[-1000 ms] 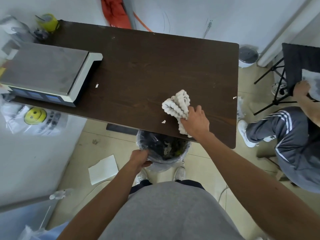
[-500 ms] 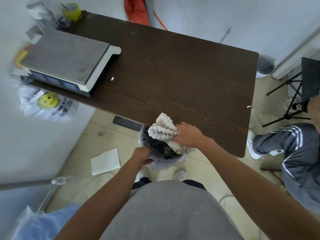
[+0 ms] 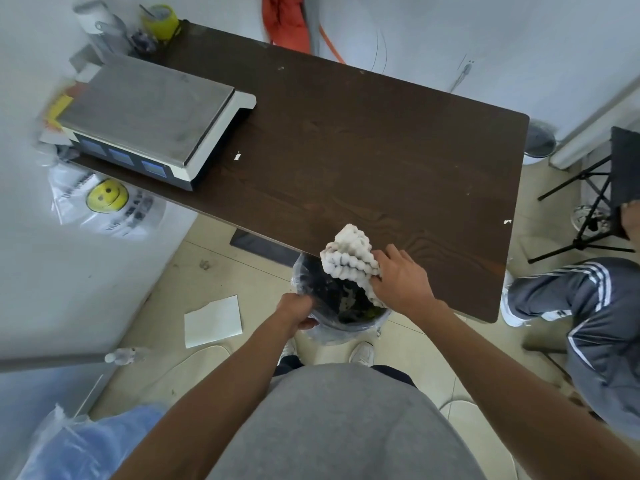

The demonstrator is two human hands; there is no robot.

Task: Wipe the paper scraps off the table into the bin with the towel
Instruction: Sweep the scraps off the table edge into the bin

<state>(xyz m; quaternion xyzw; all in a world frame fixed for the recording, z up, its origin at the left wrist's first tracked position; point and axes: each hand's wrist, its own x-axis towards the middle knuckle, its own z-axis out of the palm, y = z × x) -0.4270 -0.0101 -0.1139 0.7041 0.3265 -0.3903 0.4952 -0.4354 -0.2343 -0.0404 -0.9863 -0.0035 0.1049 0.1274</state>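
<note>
My right hand (image 3: 400,284) grips a bumpy white towel (image 3: 348,254) at the near edge of the dark wooden table (image 3: 363,150), with the towel hanging over the bin. The bin (image 3: 341,318), lined with a clear plastic bag and dark inside, stands on the floor just below that edge. My left hand (image 3: 298,311) holds the bin's rim on its left side. One white paper scrap (image 3: 237,156) lies on the table beside the scale. Another scrap (image 3: 507,222) sits near the table's right edge.
A weighing scale (image 3: 152,116) fills the table's left end. A yellow tape roll (image 3: 160,19) stands at the far left corner. A white sheet (image 3: 213,320) lies on the floor. A seated person's leg (image 3: 588,306) and a black stand (image 3: 595,202) are at the right.
My right hand has dragged the towel from further in on the table to its near edge, over the bin. The scrap that lay by that edge is gone. My left hand stays on the rim.
</note>
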